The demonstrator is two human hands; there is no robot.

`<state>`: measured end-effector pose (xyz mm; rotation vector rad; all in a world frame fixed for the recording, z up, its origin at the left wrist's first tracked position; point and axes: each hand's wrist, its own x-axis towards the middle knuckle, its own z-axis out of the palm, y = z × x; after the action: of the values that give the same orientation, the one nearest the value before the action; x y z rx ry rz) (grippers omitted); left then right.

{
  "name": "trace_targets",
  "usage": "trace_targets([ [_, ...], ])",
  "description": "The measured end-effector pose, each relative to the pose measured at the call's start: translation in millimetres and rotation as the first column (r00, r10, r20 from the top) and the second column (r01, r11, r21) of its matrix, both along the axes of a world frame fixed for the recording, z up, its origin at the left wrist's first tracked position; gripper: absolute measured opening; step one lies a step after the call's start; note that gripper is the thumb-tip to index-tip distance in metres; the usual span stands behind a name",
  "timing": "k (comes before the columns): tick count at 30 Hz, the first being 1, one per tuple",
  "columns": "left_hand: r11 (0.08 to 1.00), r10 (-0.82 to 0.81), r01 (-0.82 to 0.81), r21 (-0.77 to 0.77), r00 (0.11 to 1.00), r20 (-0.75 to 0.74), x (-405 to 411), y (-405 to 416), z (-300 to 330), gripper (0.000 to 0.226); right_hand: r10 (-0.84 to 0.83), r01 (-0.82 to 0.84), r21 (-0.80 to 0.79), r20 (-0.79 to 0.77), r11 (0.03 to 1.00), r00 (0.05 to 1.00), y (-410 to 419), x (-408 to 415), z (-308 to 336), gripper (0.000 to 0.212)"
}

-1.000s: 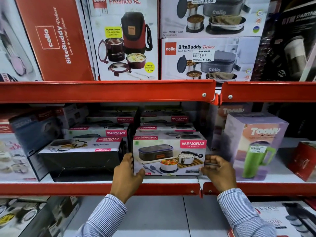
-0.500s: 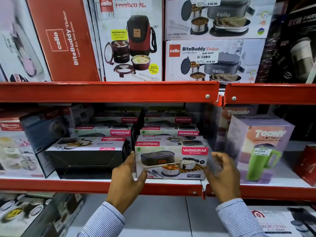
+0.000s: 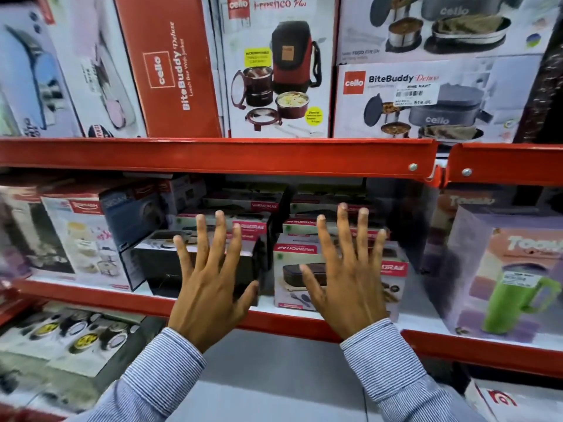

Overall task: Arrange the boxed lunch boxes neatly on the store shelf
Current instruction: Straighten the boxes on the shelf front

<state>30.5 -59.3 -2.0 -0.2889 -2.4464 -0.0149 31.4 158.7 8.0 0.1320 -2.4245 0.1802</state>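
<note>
I am holding both hands flat and spread in front of the middle shelf (image 3: 213, 315), grasping nothing. The left hand (image 3: 210, 287) is hanging in front of the dark-fronted box (image 3: 158, 269); the right hand (image 3: 350, 284) is covering most of the printed face of the front Varmora box (image 3: 289, 269). The frame is blurred here, so I cannot tell whether either palm is touching cardboard or is just clear of it.

The boxed lunch boxes are sitting on the middle shelf in two side-by-side stacks, with further Varmora boxes (image 3: 253, 229) stepping up and back behind the front pair. A narrow gap is separating the two front boxes. The Toomy mug box (image 3: 502, 269) is standing to the right, apart from the stack.

Procedure for the step in hand, as I judge it:
1. I am keeping the palms flat and parallel to the box fronts, so that pressure spreads evenly and no corner is crushed.
2. I am pushing both front boxes by equal amounts, so that their faces line up with the red shelf lip.
3. I am avoiding sideways force, which could skew the upper boxes.
</note>
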Motion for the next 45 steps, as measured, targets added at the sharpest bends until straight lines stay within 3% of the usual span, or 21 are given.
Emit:
trace_targets([
  [6,0.998,0.042,-0.045,0.034,0.995,0.093,-14.5,-79.7,-14.1,0.093,0.085,-0.084,-0.081,0.013,0.993,0.996,-62.1,-6.2,-13.5,0.076],
  [10,0.974,-0.094,0.070,0.213,0.990,0.102,-37.1,-133.3,-29.7,0.090,0.202,-0.172,-0.386,0.039,0.906,0.979,-112.6,-13.2,-17.9,0.072],
  [14,0.898,-0.197,0.134,0.419,0.974,0.110,-53.1,-177.9,-41.0,0.092,0.138,-0.075,-0.567,0.069,0.820,0.988,-156.9,-19.3,-20.7,0.069],
  [18,0.857,-0.209,0.123,0.500,0.971,0.119,-55.7,-200.2,-40.2,0.093,0.043,0.074,-0.653,0.161,0.754,0.986,-176.0,-22.2,-14.1,0.066],
  [22,0.837,-0.192,0.028,0.547,0.950,0.247,-65.6,-206.8,-34.4,0.100,0.027,0.172,-0.704,0.263,0.689,0.965,-177.8,-26.1,-5.1,0.057],
  [27,0.707,-0.280,-0.080,0.703,0.880,0.382,-80.2,-205.9,-19.7,0.070,0.078,0.214,-0.723,0.347,0.657,0.935,-181.0,-34.3,5.7,0.050],
  [33,0.457,-0.432,-0.057,0.888,0.858,0.277,-79.6,-209.6,-0.9,0.043,0.079,0.189,-0.804,0.281,0.564,0.956,-170.3,-29.1,13.7,0.061],
  [39,0.265,-0.423,0.033,0.964,0.902,0.086,-78.2,-208.8,13.9,0.049,0.069,0.073,-0.876,0.120,0.477,0.990,-158.2,-22.8,24.4,0.030],
  [42,0.259,-0.386,0.038,0.965,0.920,0.068,-78.8,-210.2,13.2,0.048,0.033,0.097,-0.868,0.129,0.487,0.991,-155.3,-21.7,27.4,0.035],
  [45,0.261,-0.369,0.042,0.965,0.928,0.059,-82.5,-215.9,5.9,0.035,0.011,0.091,-0.845,0.114,0.527,0.993,-151.9,-23.6,25.7,0.026],
])
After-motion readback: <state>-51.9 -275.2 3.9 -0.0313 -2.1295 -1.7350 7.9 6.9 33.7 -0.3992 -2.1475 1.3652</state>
